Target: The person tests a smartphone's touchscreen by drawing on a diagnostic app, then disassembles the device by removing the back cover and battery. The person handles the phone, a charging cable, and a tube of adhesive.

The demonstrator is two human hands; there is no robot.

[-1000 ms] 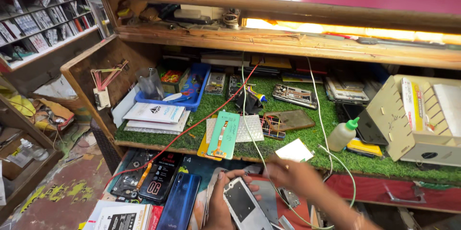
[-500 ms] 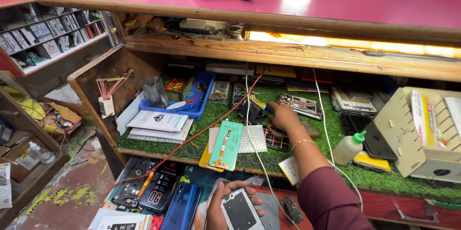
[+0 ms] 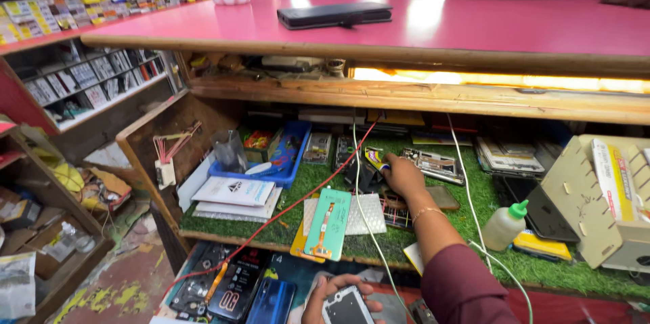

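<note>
A: Head view, only one camera. Left hand (image 3: 332, 295) at 6 o'clock, bottom edge of frame, fingers wrapped around a small phone (image 3: 347, 306), screen side up, held over the drawer of dark phones (image 3: 230, 290). Grip looks steady.

B: Right hand (image 3: 404, 175)?

A: Reaching out to the middle of the desk (image 3: 474, 209), onto the green turf mat. Fingertips bunched down at a small yellow item (image 3: 374, 157) next to a bare circuit board (image 3: 433, 163). Cannot tell whether the fingers have closed on it or merely touch it; the knuckles hide the tips.

B: Hazards around the reach?

A: Red wire (image 3: 298, 202) runs from 1 to 7 o'clock left of the wrist; white cable (image 3: 467, 188) passes right of the forearm. Teal phone back panel (image 3: 328, 224) with its flex strip lies at 7 o'clock of the hand. White squeeze bottle with green cap (image 3: 505, 224) stands at 4 o'clock, near the sleeve.

B: Judgement on technique?

A: Pinch the item by its edges, lift straight up, keep the sleeve off the bottle and cables. Hold the phone level meanwhile.
</note>
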